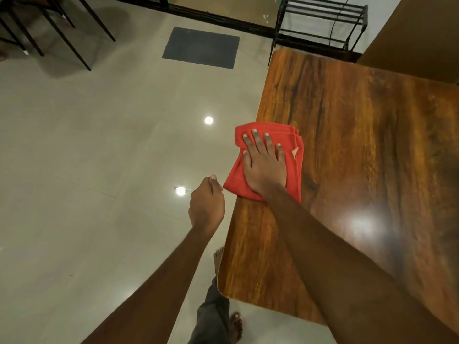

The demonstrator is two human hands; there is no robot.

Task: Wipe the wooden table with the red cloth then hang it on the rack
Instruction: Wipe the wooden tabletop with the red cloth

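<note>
A folded red cloth (293, 167) lies at the left edge of the wooden table (360, 150), partly hanging over that edge. My right hand (264, 167) presses flat on the cloth with its fingers spread. My left hand (207, 204) hovers over the floor just left of the table edge, its fingers curled in and holding nothing, close to the cloth's lower left corner. A black metal rack (323, 23) with horizontal bars stands on the floor beyond the table's far end.
A dark mat (201, 47) lies on the glossy tiled floor ahead. Black chair or table legs (57, 28) stand at the far left. A brown panel (417, 38) rises at the far right. My bare feet (234, 326) are beside the table's near corner.
</note>
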